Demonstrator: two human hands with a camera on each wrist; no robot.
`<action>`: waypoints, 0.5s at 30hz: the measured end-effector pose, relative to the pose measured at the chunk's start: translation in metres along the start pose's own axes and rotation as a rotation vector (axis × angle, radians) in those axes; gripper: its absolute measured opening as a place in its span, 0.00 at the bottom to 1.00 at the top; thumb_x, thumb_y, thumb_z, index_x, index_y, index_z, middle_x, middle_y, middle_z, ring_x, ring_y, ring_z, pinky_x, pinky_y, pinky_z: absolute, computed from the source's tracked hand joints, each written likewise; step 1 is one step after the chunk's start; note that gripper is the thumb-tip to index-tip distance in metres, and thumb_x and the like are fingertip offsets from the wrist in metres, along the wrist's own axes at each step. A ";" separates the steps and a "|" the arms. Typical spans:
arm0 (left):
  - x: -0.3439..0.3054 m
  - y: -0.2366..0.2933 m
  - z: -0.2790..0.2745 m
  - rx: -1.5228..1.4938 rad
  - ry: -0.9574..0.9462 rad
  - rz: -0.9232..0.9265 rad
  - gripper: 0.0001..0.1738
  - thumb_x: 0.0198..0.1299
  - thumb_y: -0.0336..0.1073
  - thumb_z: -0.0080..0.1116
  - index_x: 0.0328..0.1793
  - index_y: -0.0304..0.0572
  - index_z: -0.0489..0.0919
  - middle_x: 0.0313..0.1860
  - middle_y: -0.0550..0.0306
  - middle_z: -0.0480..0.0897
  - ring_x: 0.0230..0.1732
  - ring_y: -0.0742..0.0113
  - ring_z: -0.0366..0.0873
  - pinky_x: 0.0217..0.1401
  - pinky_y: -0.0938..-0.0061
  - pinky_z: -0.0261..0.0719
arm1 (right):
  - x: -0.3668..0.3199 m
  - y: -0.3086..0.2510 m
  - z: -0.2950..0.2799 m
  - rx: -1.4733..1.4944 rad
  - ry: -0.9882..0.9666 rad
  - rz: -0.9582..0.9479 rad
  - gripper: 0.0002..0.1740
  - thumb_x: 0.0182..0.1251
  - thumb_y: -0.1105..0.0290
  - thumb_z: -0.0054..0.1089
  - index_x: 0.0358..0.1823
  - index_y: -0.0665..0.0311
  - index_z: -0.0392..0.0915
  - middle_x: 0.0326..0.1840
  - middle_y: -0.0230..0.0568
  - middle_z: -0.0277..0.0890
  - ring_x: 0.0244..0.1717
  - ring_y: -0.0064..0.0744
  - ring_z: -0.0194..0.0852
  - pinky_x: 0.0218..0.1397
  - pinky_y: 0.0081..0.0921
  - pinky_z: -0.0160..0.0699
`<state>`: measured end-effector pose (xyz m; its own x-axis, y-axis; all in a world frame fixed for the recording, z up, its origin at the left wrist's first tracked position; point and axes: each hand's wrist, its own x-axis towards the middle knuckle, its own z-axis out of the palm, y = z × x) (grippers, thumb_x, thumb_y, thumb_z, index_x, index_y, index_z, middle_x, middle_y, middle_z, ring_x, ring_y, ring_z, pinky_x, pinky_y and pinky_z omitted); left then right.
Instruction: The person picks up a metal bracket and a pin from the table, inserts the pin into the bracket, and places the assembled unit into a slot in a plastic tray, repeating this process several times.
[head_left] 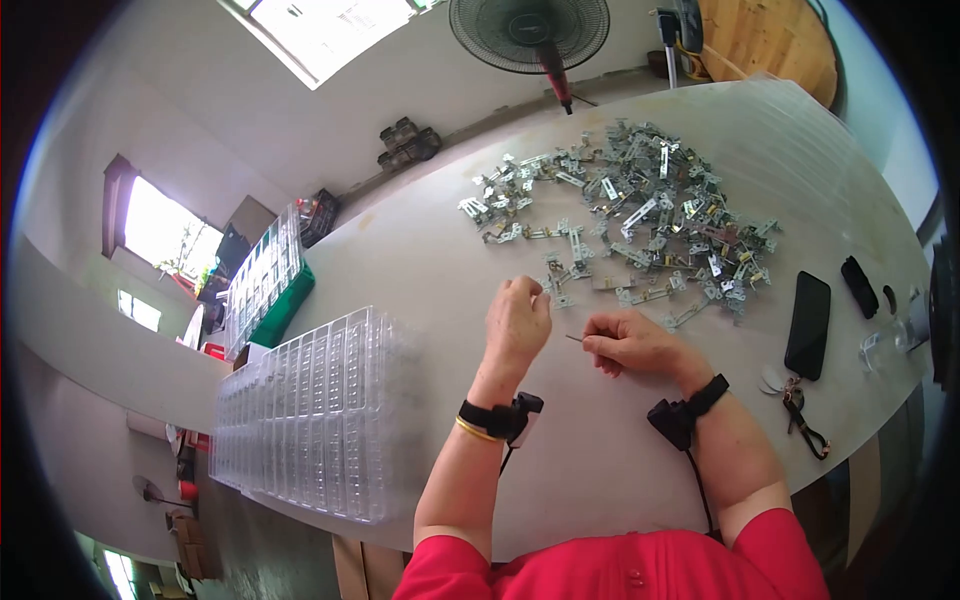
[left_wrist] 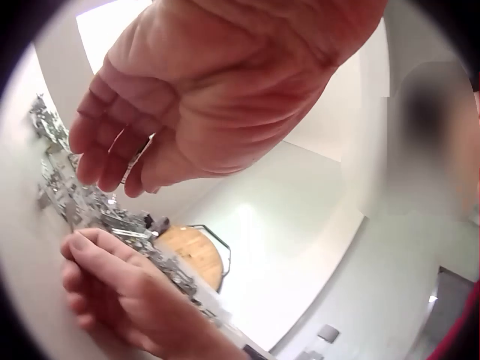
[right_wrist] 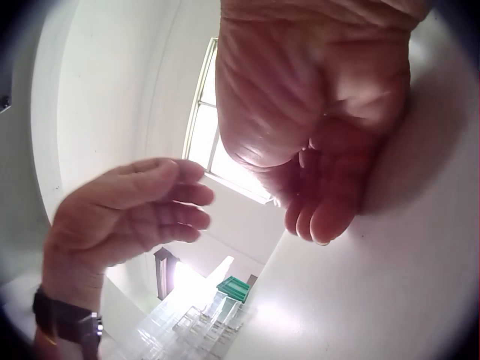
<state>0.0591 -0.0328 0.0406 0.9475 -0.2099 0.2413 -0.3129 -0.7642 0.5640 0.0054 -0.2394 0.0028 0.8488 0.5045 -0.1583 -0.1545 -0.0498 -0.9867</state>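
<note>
My right hand (head_left: 630,342) pinches a thin metal piece (head_left: 574,337) between thumb and forefinger; its end sticks out toward the left hand. Just across from it, my left hand (head_left: 519,325) is raised over the table with its fingers curled in. A sliver of metal (left_wrist: 138,155) shows between the left thumb and fingers in the left wrist view, and I cannot tell whether it is held. Beyond both hands spreads a heap of small metal brackets (head_left: 640,215), some with brass-coloured bits. The nearest brackets (head_left: 556,288) lie close by the left fingertips.
Clear plastic trays (head_left: 300,420) are stacked at the table's left, with a green crate (head_left: 285,305) behind them. A black phone (head_left: 808,325) with a keychain strap (head_left: 803,425) lies right, near a black case (head_left: 859,287). A fan (head_left: 530,30) stands beyond the table.
</note>
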 end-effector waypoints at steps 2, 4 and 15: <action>0.006 -0.005 0.008 0.012 -0.032 -0.082 0.15 0.63 0.37 0.61 0.49 0.34 0.80 0.46 0.39 0.82 0.50 0.39 0.81 0.54 0.54 0.79 | -0.002 -0.004 0.000 -0.007 0.006 0.010 0.11 0.76 0.64 0.57 0.42 0.65 0.76 0.30 0.34 0.79 0.28 0.21 0.78 0.31 0.21 0.80; 0.009 -0.006 0.014 0.093 -0.058 -0.079 0.23 0.59 0.43 0.66 0.54 0.33 0.78 0.53 0.39 0.79 0.56 0.41 0.79 0.58 0.55 0.78 | -0.003 -0.006 0.001 -0.015 0.011 0.022 0.11 0.76 0.64 0.57 0.42 0.65 0.76 0.30 0.34 0.79 0.29 0.21 0.78 0.31 0.21 0.81; 0.014 -0.003 0.020 0.001 -0.106 -0.148 0.29 0.53 0.43 0.67 0.59 0.35 0.77 0.59 0.35 0.76 0.58 0.42 0.78 0.61 0.59 0.77 | -0.002 -0.001 0.000 -0.002 -0.035 0.022 0.10 0.77 0.64 0.58 0.44 0.65 0.76 0.32 0.32 0.79 0.32 0.20 0.78 0.35 0.20 0.81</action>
<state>0.0748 -0.0461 0.0263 0.9850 -0.1575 0.0712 -0.1690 -0.7922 0.5864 0.0039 -0.2402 0.0040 0.8273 0.5327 -0.1783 -0.1713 -0.0630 -0.9832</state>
